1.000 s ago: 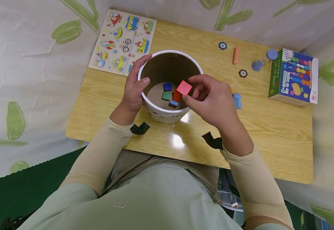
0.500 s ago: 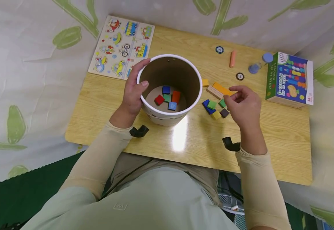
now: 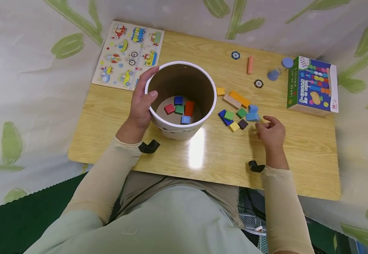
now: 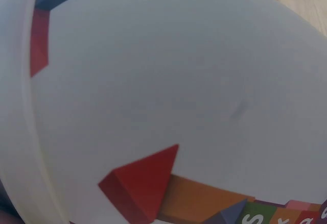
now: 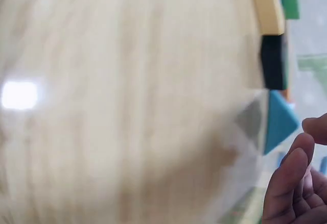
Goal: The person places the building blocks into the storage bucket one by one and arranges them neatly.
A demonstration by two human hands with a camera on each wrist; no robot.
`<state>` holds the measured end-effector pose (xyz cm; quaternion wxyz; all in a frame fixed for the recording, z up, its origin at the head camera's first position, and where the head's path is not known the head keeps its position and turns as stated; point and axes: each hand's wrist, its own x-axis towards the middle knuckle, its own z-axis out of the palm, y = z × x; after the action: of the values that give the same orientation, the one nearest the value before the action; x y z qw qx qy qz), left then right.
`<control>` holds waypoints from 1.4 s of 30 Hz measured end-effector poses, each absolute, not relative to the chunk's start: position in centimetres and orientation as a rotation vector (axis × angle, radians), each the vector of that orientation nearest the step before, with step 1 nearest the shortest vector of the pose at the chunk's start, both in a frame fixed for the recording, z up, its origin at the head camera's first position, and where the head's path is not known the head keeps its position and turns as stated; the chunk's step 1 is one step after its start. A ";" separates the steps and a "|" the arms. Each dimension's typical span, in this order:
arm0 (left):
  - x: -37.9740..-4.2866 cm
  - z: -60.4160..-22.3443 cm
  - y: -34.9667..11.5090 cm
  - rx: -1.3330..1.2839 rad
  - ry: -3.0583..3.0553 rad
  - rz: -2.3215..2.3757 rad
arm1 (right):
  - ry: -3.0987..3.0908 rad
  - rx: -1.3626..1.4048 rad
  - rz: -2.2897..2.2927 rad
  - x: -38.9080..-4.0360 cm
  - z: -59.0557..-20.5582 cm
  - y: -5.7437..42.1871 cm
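My left hand [image 3: 141, 106] grips the left rim of a white bucket [image 3: 181, 133], thumb over the edge. Inside, on its floor, lie a red block [image 3: 169, 108], a blue block [image 3: 178, 100], a green block [image 3: 179, 109], an orange-red block [image 3: 189, 108] and a light blue block [image 3: 185, 120]. The left wrist view is mostly the bucket's printed outer wall [image 4: 168, 81]. To the right, my right hand [image 3: 271, 134] is over the table with fingers loosely bent, nothing in them. Its fingertips are right beside a light blue triangular block [image 5: 278, 122] at the edge of the loose blocks.
Between bucket and right hand lie several loose blocks, including a yellow block [image 3: 234, 126] and a long orange block [image 3: 239, 99]. Farther back are a picture puzzle board [image 3: 128, 54], two round chips [image 3: 235, 55], an orange stick [image 3: 250, 65], a sand timer [image 3: 280, 69] and a bead-toy box [image 3: 312, 86].
My right hand has let the red block go into the bucket and moved right, past the loose blocks to their light blue ones. My left hand keeps its grip on the bucket.
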<state>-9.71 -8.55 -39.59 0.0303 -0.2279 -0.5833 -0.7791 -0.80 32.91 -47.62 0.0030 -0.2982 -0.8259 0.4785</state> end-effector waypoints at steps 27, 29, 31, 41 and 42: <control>-9.9 -40.1 -8.8 -0.732 -1.795 -2.406 | -2.832 -1.012 1.373 -2.3 -49.3 33.4; -9.8 -39.7 -8.7 -0.720 -1.793 -2.418 | -2.835 -1.008 1.353 -2.3 -49.3 33.3; -9.6 -39.3 -8.6 -0.706 -1.792 -2.428 | -2.844 -0.990 1.331 -2.4 -49.4 33.2; -8.6 -37.5 -8.4 -0.718 -1.801 -2.411 | -2.870 -0.949 1.133 -2.1 -48.7 32.7; -8.6 -37.6 -8.4 -0.718 -1.796 -2.413 | -2.855 -0.935 1.137 -2.0 -48.4 32.6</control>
<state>-8.61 -8.40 -37.61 0.0244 -0.2322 -0.5806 -0.7800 -2.01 32.62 -48.38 -0.0354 -0.2908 -0.8883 0.3538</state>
